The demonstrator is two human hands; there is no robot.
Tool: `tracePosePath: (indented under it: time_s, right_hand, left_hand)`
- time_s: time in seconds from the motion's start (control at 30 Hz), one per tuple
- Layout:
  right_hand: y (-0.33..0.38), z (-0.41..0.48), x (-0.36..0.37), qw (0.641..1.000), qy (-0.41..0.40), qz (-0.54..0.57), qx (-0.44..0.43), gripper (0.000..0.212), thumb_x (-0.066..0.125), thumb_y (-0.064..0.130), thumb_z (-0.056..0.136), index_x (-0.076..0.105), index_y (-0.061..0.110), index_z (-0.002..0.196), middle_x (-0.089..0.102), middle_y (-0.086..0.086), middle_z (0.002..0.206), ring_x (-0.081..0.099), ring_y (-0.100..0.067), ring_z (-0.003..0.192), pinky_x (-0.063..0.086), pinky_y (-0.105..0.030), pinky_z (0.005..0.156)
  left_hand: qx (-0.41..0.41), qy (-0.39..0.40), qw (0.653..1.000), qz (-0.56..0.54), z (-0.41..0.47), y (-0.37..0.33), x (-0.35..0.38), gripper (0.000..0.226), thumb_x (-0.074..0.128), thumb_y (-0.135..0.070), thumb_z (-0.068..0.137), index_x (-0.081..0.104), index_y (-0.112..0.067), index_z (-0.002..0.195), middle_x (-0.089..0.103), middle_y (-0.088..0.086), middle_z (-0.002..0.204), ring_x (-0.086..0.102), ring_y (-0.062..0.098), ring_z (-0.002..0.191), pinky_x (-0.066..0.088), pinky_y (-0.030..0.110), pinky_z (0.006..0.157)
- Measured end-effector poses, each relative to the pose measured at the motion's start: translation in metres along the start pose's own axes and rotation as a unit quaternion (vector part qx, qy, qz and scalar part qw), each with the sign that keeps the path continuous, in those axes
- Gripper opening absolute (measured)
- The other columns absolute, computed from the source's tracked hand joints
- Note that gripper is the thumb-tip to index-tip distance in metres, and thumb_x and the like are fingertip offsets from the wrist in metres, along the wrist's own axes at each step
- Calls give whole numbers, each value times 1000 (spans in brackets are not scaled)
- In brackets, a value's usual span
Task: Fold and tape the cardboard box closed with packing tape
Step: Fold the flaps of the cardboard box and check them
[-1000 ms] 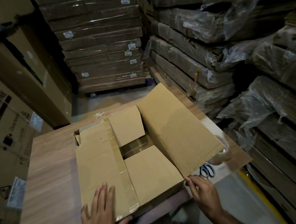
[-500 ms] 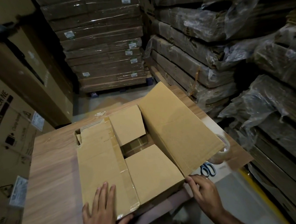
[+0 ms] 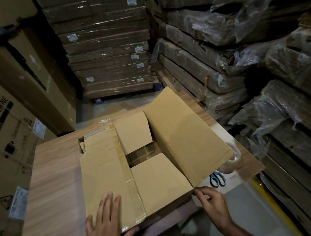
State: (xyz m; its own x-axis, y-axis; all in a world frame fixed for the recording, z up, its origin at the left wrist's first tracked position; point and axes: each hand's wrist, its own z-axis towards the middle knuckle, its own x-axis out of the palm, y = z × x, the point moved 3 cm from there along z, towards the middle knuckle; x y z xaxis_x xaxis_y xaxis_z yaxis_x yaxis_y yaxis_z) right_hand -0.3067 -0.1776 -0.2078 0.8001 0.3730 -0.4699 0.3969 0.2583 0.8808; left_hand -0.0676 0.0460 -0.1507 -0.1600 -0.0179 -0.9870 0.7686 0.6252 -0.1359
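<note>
Between walls of wrapped carton stacks (image 3: 105, 47), on a wooden table (image 3: 54, 180), a box (image 3: 159, 178) sits at the near edge, half closed. Both short flaps are folded in, with a gap between them that shows the inside. The left flap (image 3: 103, 167) lies flat and carries a strip of old tape along its inner edge. The right flap (image 3: 185, 139) stands raised and leans outward, its long axis running away from the person along the box's right side.

The left hand (image 3: 105, 224) rests palm down on the left flap's near end, fingers straight and spread, thumb hooked under the box's front edge. The right hand (image 3: 212, 204) is at the raised flap's near corner, fingers curled, thumb and forefinger apparently pinching the cardboard there.

The coming move likely turns on that corner: the flap rises up and away from the right fingers and must swing left, over the short flaps, to meet the left flap's taped edge. The right hand is plainly the nearer one.

A tape roll (image 3: 234, 158) waits just beyond the raised flap, partly hidden by it, with scissors (image 3: 218, 179) beside it.
</note>
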Motion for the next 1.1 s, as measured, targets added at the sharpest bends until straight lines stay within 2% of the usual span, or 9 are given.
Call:
tracePosePath:
  time_s: [0.17,0.23,0.33,0.43,0.5,0.7,0.83,1.0,1.1]
  right_hand:
    - [10,4,-5,1000,-2,1,-9,15,72,20,84,77,23,71,70,19,70,64,0,70,46,-17,60]
    - [8,5,-5,1000,-3,6,1,15,73,18,84,78,25,71,71,18,70,65,0,70,48,-19,60]
    - [5,3,-3,1000,-6,8,16,23,73,13,83,76,32,70,71,20,72,66,1,72,51,-23,63]
    - [3,2,0,999,-9,0,31,33,72,12,84,71,40,67,71,21,73,65,0,73,53,-28,64]
    - [4,2,0,999,-4,-7,36,34,71,12,84,70,41,67,71,23,76,65,1,75,51,-24,65]
    - [16,-2,-6,1000,13,1,15,19,69,23,86,76,26,68,70,21,75,64,0,74,42,-10,57]
    - [13,1,-4,999,0,18,41,18,71,24,85,76,26,67,71,19,70,65,0,72,48,-16,60]
    - [10,0,-3,998,-8,34,48,20,71,18,85,76,25,68,71,17,68,65,0,70,48,-18,59]
    - [7,-1,-1,998,-12,34,55,19,71,15,85,76,24,68,72,16,69,66,-1,71,52,-26,62]
  left_hand:
    - [0,1,1000,1,0,-1,0,101,29,-91,64,45,-19,133,54,9,139,9,9,146,35,54,89]
    - [-3,11,1000,3,0,-1,1,101,20,-92,68,45,-19,133,53,8,140,22,17,144,36,54,88]
    - [-5,25,1000,8,-1,-1,1,102,10,-91,69,44,-19,133,44,4,143,41,22,126,35,54,87]
    - [-7,32,999,10,-2,-2,0,102,9,-91,69,44,-19,133,39,3,143,42,22,125,34,53,87]
    - [-8,32,999,11,-2,-2,-1,102,9,-91,69,43,-19,133,40,3,143,42,22,124,34,54,87]
    - [-15,34,999,14,-1,-3,-2,102,9,-91,70,44,-18,132,44,5,141,43,23,123,36,54,86]
    - [-21,43,999,12,-2,-3,-3,102,9,-91,71,46,-18,132,55,9,137,44,24,123,36,54,85]
    - [-21,51,998,12,-1,-3,-4,102,8,-91,71,46,-17,131,52,8,137,44,24,122,34,55,85]
    - [-25,55,998,7,-2,-3,-4,103,8,-92,70,45,-18,131,58,10,135,44,23,123,35,54,86]
